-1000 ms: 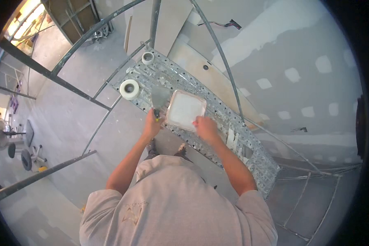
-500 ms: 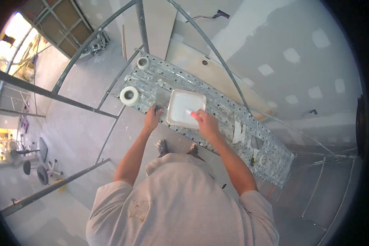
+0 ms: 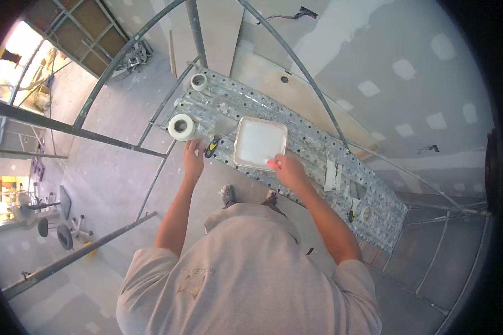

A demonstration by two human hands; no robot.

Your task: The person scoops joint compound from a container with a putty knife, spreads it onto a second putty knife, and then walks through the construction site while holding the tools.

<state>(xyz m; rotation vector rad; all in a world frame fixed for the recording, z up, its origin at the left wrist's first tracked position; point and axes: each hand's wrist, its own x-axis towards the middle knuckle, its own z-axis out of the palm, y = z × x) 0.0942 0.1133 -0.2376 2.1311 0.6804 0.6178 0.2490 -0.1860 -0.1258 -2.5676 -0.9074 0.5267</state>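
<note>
Tub (image 3: 237,140) mid-plank (image 3: 310,159), white paste (image 3: 261,140) inside; depth can't be told. Right hand (image 3: 290,169) at tub's 4 o'clock, fingers curled tight on red handle (image 3: 273,164), its working end unclear. Left hand (image 3: 193,159) at 9 o'clock, fingers loosely parted, nothing seen in them; roll (image 3: 174,129) at its 11, scraper (image 3: 211,147) just beside at its 2.

Risks, my reading: handle end near plank's edge, a left-hand brush could drop scraper; leaning on tub's rim could slide it, spilling paste.
</note>
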